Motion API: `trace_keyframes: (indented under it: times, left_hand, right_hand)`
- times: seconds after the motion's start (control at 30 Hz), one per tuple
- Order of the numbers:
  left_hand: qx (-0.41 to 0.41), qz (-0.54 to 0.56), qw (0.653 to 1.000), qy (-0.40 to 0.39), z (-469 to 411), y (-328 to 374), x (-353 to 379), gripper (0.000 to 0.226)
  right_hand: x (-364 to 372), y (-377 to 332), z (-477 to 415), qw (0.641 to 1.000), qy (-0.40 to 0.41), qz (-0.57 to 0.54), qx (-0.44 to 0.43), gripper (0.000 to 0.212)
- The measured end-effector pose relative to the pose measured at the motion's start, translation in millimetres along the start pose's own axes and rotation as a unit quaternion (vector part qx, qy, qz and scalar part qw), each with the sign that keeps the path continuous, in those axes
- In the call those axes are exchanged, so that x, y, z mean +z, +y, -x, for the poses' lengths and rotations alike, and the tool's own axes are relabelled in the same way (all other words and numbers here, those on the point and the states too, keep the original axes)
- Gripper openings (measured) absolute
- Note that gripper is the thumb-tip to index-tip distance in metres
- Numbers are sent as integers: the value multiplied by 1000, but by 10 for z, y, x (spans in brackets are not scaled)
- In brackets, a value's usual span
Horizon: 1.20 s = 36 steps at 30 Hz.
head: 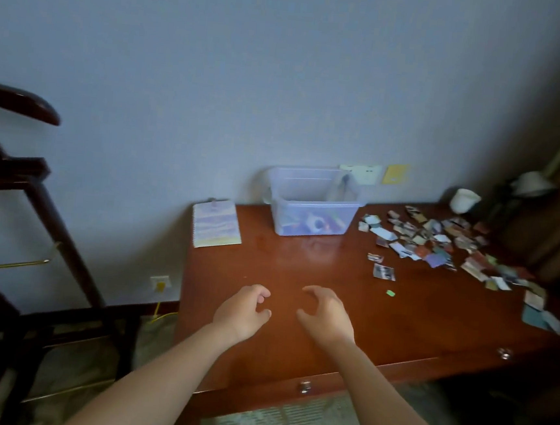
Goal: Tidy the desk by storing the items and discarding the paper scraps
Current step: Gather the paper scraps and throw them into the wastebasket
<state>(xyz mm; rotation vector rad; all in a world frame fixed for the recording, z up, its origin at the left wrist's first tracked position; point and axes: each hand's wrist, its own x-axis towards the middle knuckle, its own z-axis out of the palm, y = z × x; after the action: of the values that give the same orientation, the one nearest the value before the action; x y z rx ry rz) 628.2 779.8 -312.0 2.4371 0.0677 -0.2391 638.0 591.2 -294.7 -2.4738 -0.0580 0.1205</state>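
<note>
A clear plastic bin [313, 203] stands at the back of the wooden desk [296, 315], with some items lying in its bottom. A spiral notebook [216, 223] lies at the desk's back left corner. Several colourful paper scraps [438, 243] are strewn over the right half of the desk, and a small green scrap [390, 293] lies apart nearer the front. My left hand [243, 310] and my right hand [325, 314] hover side by side over the bare front middle of the desk, fingers loosely curled, holding nothing.
A white cup [464, 200] and a desk lamp [524, 189] stand at the back right. A dark wooden chair frame [33, 224] is to the left of the desk. Drawer knobs [304, 387] show on the desk front. Sticky notes [395, 174] hang on the wall.
</note>
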Motion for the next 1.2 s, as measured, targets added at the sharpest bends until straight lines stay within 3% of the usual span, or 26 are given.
trace_keyframes:
  times: [0.57, 0.93, 1.2]
  left_hand:
    - [60, -2, 998, -29, -707, 1854, 1561, 35]
    - [54, -27, 997, -44, -1495, 2135, 1948, 32]
    - [4, -30, 997, -73, -2293, 2146, 2358, 30]
  right_hand:
    - [-1447, 1960, -308, 996, 36, 12, 80, 47]
    - [-1495, 2570, -960, 993, 12, -10, 121, 42]
    - [-1362, 2985, -1766, 989, -73, 11, 125, 37]
